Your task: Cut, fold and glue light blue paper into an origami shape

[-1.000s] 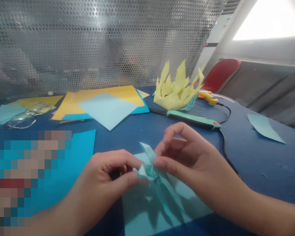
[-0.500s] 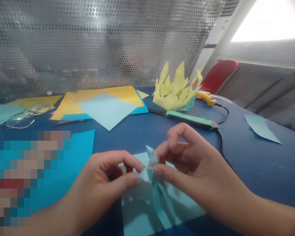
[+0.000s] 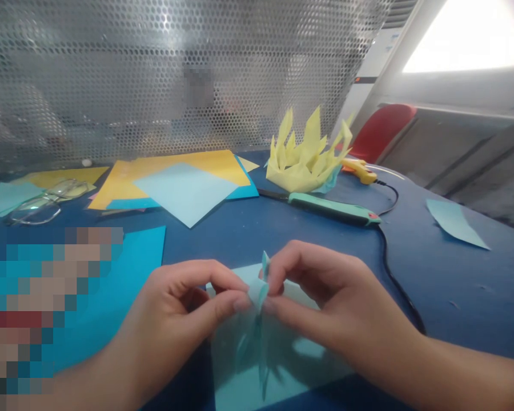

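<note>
Between my two hands stands a folded light-blue paper piece, seen nearly edge-on, its pointed tip sticking up. My left hand pinches its left side between thumb and forefinger. From the right, my right hand grips the same paper with thumb and curled fingers. Part of the folds is hidden behind the fingertips. Beneath the hands lies a flat light-blue sheet with shadows across it.
A yellow folded-paper crown stands at the back. Before it lies a green-black corded tool. Paper sheets, glasses, a bright blue sheet and a curved paper piece lie around. A blurred-out area covers the left edge.
The folded paper has turned edge-on and its lower flaps have come together. My right hand has dropped slightly, its raised forefinger now curled down onto the paper.
</note>
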`<state>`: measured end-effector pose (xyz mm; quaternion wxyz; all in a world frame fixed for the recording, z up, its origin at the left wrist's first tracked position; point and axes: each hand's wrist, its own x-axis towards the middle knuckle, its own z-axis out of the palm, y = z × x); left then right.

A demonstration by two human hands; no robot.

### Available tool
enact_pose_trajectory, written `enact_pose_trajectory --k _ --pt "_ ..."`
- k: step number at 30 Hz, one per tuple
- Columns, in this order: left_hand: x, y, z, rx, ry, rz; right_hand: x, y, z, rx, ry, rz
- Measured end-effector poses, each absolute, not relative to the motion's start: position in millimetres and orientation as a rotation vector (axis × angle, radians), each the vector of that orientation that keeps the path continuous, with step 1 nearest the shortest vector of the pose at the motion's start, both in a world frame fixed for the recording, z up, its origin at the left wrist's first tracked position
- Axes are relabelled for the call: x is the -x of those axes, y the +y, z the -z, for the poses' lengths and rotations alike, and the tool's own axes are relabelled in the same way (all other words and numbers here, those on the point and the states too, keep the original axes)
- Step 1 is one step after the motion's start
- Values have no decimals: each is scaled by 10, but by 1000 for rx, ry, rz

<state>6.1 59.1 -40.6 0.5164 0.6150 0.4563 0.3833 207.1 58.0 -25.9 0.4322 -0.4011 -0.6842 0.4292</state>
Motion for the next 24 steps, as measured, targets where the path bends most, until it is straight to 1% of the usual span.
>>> enact_pose_trajectory --k 10,18,21,24 --pt "-100 676 332 -1450 1191 -882 -2066 559 297 983 -1652 -1087" --pt "-76 633 380 -1295 1131 -865 -2080 568 343 1019 -1566 -1340" --pt "-69 645 408 -1264 1057 -862 -2090 584 345 1099 -1653 -1418" --pt "-41 652 449 -1313 1038 -807 -2098 588 322 1082 -1866 -1319"
